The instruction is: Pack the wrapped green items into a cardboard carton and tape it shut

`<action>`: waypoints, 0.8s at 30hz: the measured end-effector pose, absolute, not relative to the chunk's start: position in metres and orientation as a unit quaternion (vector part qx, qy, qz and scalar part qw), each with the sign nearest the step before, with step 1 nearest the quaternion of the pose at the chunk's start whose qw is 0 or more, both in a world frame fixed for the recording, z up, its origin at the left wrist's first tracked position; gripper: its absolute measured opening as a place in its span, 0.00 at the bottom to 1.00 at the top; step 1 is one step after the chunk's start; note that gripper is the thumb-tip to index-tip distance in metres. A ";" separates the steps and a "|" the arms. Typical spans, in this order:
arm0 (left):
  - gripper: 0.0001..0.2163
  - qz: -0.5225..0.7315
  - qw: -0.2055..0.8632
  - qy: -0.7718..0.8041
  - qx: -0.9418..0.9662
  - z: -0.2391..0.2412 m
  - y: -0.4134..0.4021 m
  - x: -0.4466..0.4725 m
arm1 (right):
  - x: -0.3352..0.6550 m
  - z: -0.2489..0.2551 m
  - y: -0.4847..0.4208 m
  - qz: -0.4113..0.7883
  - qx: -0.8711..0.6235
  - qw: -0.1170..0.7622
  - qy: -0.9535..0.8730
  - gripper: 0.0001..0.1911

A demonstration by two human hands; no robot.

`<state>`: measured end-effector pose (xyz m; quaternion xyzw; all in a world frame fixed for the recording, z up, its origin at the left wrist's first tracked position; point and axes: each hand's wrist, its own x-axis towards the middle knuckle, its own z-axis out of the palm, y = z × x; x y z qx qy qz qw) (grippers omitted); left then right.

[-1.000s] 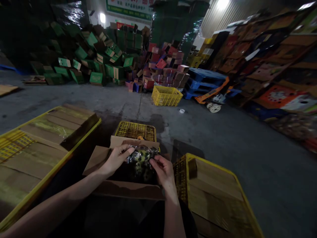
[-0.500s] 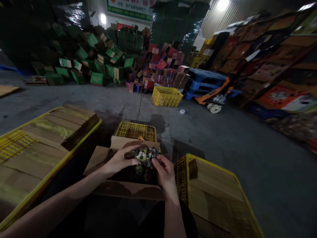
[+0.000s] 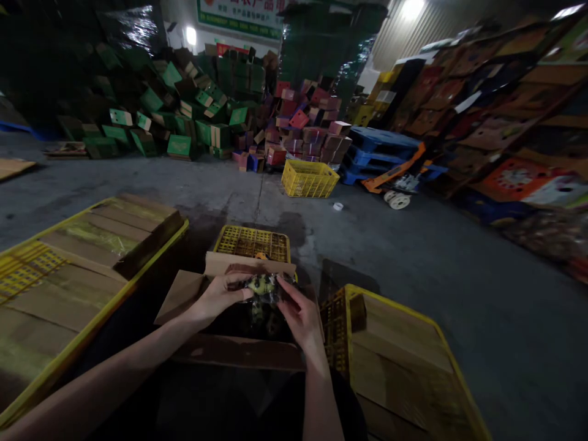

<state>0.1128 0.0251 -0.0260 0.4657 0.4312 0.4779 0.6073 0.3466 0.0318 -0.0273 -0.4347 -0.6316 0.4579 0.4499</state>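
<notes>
Over an open cardboard box (image 3: 248, 351) in front of me, I hold a shiny clear plastic bag (image 3: 263, 284) with yellow-green and dark contents; I cannot make out what they are. My left hand (image 3: 219, 297) pinches the bag's left side between thumb and fingers. At its right edge, my right hand (image 3: 301, 313) is closed with the fingertips on the film. Below the bag, the dim inside of the box shows more greenish and dark shapes, too dark to name. Raised flaps stand at the box's left and far sides.
Yellow crates holding cardboard boxes stand to my left (image 3: 151, 262) and right (image 3: 441, 327). Another yellow crate (image 3: 252, 235) sits just beyond my box, and one (image 3: 310, 179) farther off. Behind are heaped cartons, blue pallets (image 3: 381, 138) and an orange pallet jack (image 3: 395, 171).
The bag and the fingers of my right hand have shifted slightly left and up. My left hand has moved a little to the left. The box and crates stay where they were.
</notes>
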 end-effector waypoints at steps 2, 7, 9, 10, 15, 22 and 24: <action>0.29 0.471 0.608 0.443 0.461 -0.025 0.024 0.113 | 0.346 -0.030 0.033 0.448 -0.448 0.454 -0.627 0.19; 0.29 0.459 0.617 0.424 0.478 -0.019 0.021 0.118 | 0.348 -0.037 0.034 0.392 -0.493 0.467 -0.621 0.16; 0.30 0.467 0.614 0.402 0.494 -0.020 0.022 0.119 | 0.349 -0.035 0.034 0.379 -0.502 0.473 -0.616 0.16; 0.31 0.470 0.609 0.391 0.506 -0.021 0.023 0.120 | 0.349 -0.034 0.033 0.380 -0.506 0.476 -0.611 0.16; 0.28 0.450 0.560 0.434 0.543 -0.028 0.028 0.117 | 0.348 -0.029 0.032 0.453 -0.490 0.475 -0.573 0.16; 0.19 0.454 0.545 0.442 0.550 -0.020 0.023 0.114 | 0.350 -0.028 0.031 0.485 -0.473 0.453 -0.579 0.16; 0.21 0.447 0.557 0.451 0.536 -0.020 0.022 0.114 | 0.351 -0.026 0.031 0.475 -0.474 0.442 -0.595 0.17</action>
